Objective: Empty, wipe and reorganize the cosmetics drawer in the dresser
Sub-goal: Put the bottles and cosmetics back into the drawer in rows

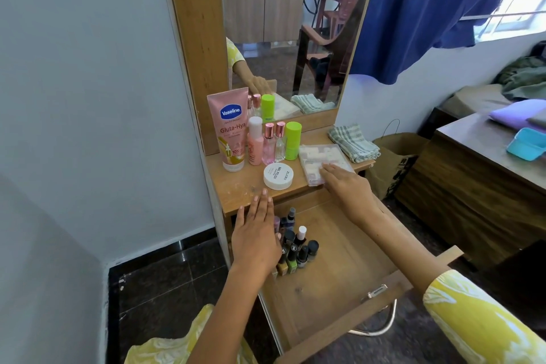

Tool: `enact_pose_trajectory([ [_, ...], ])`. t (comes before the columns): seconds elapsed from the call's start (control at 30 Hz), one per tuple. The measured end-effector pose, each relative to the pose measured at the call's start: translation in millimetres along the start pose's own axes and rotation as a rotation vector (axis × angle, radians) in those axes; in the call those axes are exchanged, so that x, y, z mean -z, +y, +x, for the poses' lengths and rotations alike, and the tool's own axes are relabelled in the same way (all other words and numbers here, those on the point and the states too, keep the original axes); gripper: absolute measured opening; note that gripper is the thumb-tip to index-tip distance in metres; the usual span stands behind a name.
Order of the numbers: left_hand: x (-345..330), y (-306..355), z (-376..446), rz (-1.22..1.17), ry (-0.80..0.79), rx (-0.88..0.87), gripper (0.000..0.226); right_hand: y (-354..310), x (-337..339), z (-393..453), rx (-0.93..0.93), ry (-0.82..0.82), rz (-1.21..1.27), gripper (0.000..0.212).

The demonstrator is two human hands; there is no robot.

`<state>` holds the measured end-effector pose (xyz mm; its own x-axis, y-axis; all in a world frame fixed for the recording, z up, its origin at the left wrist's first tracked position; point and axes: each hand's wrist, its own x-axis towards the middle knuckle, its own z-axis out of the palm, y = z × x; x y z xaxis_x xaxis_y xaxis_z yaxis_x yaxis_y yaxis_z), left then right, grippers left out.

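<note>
The wooden drawer [351, 263] of the dresser stands pulled out, with several nail polish bottles [297, 251] clustered in its back left corner. My left hand [255, 233] hovers flat, fingers straight, over the drawer's left edge beside those bottles. My right hand [342, 183] rests on a clear plastic box [322, 159] on the dresser top [239, 189]. Also on the top stand a pink Vaseline tube [232, 130], a pink bottle [255, 142], two small perfume bottles [273, 142], a green stick [293, 139] and a white round jar [278, 176].
A folded striped cloth [353, 142] lies at the right end of the dresser top. The mirror [283, 32] rises behind. A paper bag [393, 162] stands on the floor to the right, beside a wooden table [478, 168]. A white wall is on the left.
</note>
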<state>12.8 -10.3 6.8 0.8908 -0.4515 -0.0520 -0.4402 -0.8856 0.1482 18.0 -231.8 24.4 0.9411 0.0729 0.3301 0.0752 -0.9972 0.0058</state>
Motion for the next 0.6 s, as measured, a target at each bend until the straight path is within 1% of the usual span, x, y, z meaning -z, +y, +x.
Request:
enact_pose_trajectory([
  [0.1,0.7,-0.2,0.7,0.007,-0.001,-0.001,0.070,3.9,15.8,-14.5,0.092,0.253,-0.033,0.039],
  [0.13,0.7,-0.6,0.9,0.011,0.000,-0.001,0.070,4.7,21.4,-21.7,0.106,0.301,-0.029,0.038],
  [0.2,0.5,-0.8,1.0,0.017,-0.003,-0.001,0.070,5.9,31.2,-39.6,0.114,0.357,-0.008,0.034],
  [0.27,0.0,-0.2,1.0,0.022,-0.008,-0.002,0.070,9.8,37.2,-59.0,0.100,0.378,0.006,0.031],
  [0.33,0.1,0.4,1.4,0.020,-0.007,-0.003,0.070,14.8,38.1,-73.8,0.089,0.359,0.023,0.030],
  [0.43,0.6,0.8,1.1,0.014,-0.008,0.001,0.070,20.6,27.1,-85.6,0.095,0.268,0.054,0.022],
  [0.5,1.6,1.0,0.8,0.013,-0.017,0.000,0.070,24.6,16.6,-87.5,0.087,0.158,0.043,0.022],
  [0.6,3.9,0.7,0.8,0.004,-0.030,-0.003,0.069,29.1,3.9,-83.3,0.061,-0.032,0.002,0.033],
])
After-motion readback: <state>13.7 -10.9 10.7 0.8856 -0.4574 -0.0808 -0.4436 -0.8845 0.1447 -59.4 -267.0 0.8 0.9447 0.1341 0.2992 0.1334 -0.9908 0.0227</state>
